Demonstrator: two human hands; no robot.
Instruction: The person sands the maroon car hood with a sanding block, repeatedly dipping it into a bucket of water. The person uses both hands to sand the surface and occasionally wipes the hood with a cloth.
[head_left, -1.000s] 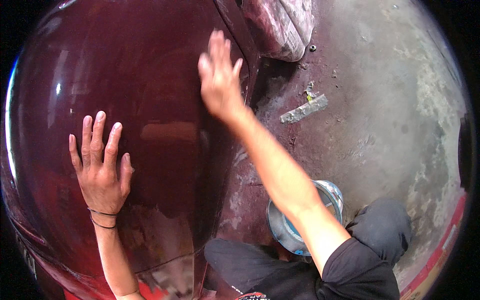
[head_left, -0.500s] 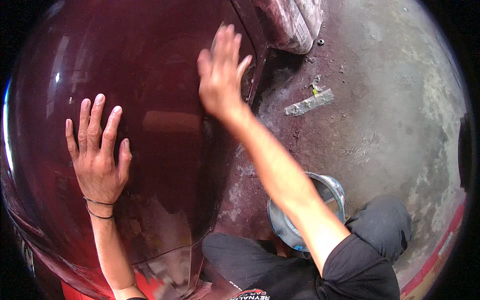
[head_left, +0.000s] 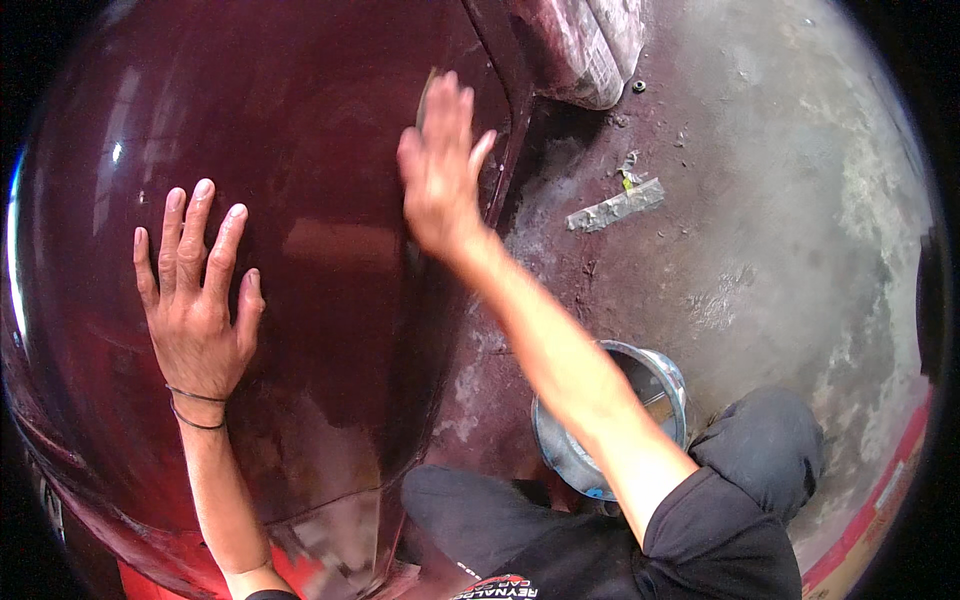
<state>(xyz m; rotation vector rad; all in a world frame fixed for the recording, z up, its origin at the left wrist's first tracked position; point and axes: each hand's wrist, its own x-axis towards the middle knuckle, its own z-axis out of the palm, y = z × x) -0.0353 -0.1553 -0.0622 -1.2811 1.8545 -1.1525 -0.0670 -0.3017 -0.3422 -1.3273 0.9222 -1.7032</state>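
My left hand [head_left: 200,265] rests open on the glossy dark red car body panel [head_left: 320,170], fingers spread, with two thin dark bands around the wrist. Farther right, my right hand [head_left: 443,165] lies flat near the panel's right edge, its fingers blurred by motion and thumb apart. A thin tan-edged sheet [head_left: 429,88] pokes out past the fingertips, held against the paint under the hand. Most of this sheet is hidden, so its kind is unclear.
A blue-rimmed bucket [head_left: 558,455] stands below my right forearm, beside my bent legs. A strip of grey tape [head_left: 615,205] lies on the stained concrete floor [head_left: 790,200]. At the top, a paper-covered part [head_left: 580,50] juts out, with a small nut-like ring [head_left: 639,87] nearby.
My right hand has slid a short way toward me along the panel with the sheet under it. The left hand has barely shifted.
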